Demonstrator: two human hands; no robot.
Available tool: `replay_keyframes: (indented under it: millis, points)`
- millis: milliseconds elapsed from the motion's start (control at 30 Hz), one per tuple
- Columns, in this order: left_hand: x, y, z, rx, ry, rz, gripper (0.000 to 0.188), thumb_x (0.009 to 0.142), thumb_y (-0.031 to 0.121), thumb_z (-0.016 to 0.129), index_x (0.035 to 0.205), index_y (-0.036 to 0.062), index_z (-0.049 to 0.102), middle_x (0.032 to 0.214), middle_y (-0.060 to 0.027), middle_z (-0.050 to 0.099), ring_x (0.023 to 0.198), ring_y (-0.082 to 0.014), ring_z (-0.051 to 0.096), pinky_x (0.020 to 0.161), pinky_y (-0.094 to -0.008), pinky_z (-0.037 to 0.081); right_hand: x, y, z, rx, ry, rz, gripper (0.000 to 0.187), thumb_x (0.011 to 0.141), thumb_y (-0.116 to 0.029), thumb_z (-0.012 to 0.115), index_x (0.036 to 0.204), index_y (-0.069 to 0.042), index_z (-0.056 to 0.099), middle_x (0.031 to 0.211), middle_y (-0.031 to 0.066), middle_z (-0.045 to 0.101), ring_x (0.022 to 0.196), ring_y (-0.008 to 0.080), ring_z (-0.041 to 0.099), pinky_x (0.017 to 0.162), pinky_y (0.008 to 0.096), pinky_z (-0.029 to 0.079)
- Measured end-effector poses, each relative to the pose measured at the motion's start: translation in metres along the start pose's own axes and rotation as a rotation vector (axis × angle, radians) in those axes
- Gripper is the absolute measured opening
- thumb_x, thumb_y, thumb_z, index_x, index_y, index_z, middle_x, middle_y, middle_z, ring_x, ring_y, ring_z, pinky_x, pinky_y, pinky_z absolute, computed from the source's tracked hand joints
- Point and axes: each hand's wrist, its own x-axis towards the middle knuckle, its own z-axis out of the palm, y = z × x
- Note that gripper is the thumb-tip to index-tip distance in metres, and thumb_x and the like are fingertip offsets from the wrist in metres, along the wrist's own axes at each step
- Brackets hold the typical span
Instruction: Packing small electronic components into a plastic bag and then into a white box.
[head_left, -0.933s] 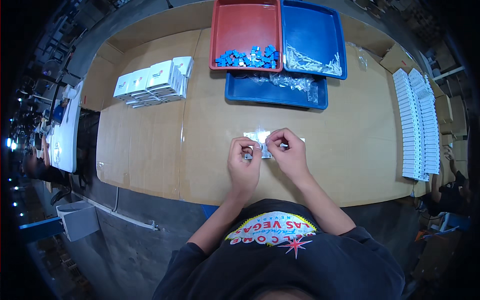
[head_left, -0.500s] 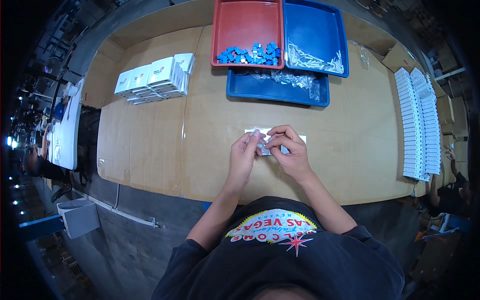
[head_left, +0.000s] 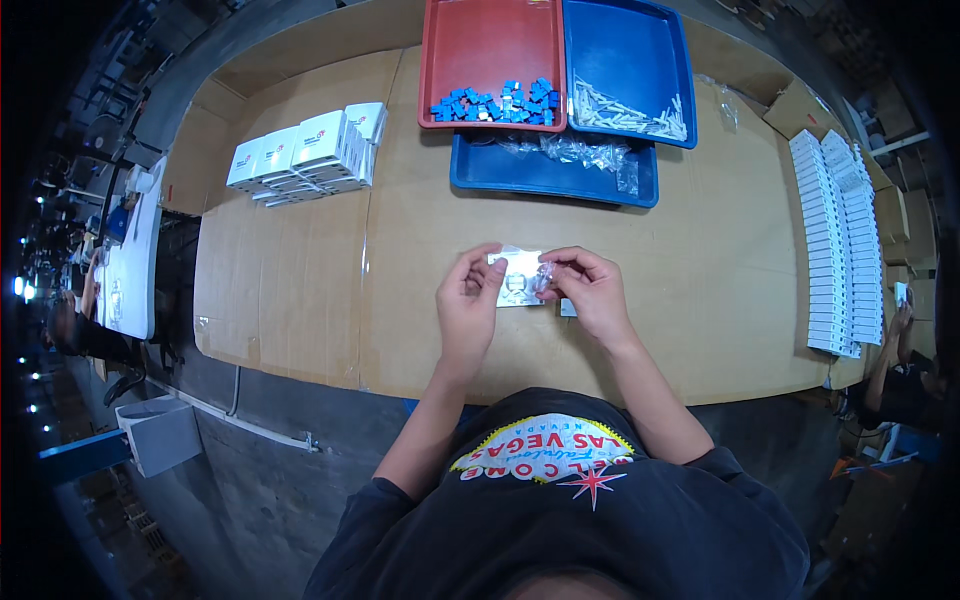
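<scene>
Low over the cardboard-covered table, my left hand [head_left: 468, 300] grips the left edge of a flat white card [head_left: 522, 262] between thumb and fingers. A greyish outline shows on the card's lower part; I cannot tell whether it is printed or a small piece lying there. At the card's right side my right hand [head_left: 594, 292] is closed in a pinch on a crinkled clear plastic bag [head_left: 545, 277]. Partly under the right hand, another small white piece [head_left: 568, 307] lies on the table, mostly hidden.
Beyond my hands stand a red tray [head_left: 490, 50] with small blue parts, a blue tray [head_left: 625, 60] with white sticks, and a lower blue tray [head_left: 550, 188] with clear bags. White boxes [head_left: 320, 140] are stacked left, more boxes [head_left: 825, 250] in rows right. Other people work at both sides.
My hands have moved apart, the left one leftward, so the white card between them now shows. The clear bag, earlier between both hands, is now at the right fingertips.
</scene>
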Motion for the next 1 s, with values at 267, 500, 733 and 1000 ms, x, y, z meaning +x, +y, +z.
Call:
replay_keyframes:
  millis: [267,500,733,1000]
  points:
    - [-0.003,0.035,0.004,0.958,-0.263,0.724,0.057,0.075,0.023,0.089,0.127,0.0083,0.070,0.120,-0.0071,0.067,0.112,-0.0285,0.060,0.102,-0.0442,0.040,-0.001,-0.002,0.000,-0.225,-0.021,-0.117,0.016,0.098,-0.001,0.070,0.114,0.003,0.068,0.100,0.0062,0.071,0.087,0.0088,0.066,0.078,0.0225,0.056]
    - [-0.004,0.025,0.001,0.948,-0.234,0.709,0.048,0.076,0.023,0.088,0.120,0.0100,0.073,0.117,-0.0068,0.069,0.110,-0.0262,0.062,0.101,-0.0439,0.040,-0.007,-0.004,0.003,-0.238,-0.035,-0.075,0.011,0.095,0.004,0.070,0.103,0.001,0.064,0.098,0.0037,0.069,0.087,0.0068,0.064,0.076,0.0230,0.055]
    - [-0.001,0.021,0.002,0.850,-0.222,0.687,0.043,0.080,0.020,0.087,0.119,0.0082,0.074,0.112,-0.0072,0.073,0.104,-0.0249,0.066,0.099,-0.0412,0.042,-0.008,-0.015,0.002,-0.457,-0.051,-0.192,0.012,0.098,-0.003,0.068,0.109,0.003,0.069,0.113,0.0088,0.070,0.098,0.0138,0.067,0.081,0.0274,0.054]
    - [-0.009,0.000,-0.007,0.202,-0.450,0.006,0.036,0.096,0.016,0.076,0.130,0.0029,0.071,0.109,-0.0042,0.074,0.092,-0.0114,0.063,0.079,-0.0294,0.052,-0.013,-0.026,-0.009,-0.569,-0.402,-0.325,0.025,0.107,-0.017,0.057,0.119,-0.001,0.074,0.139,0.0159,0.062,0.125,0.0294,0.062,0.105,0.0375,0.048]
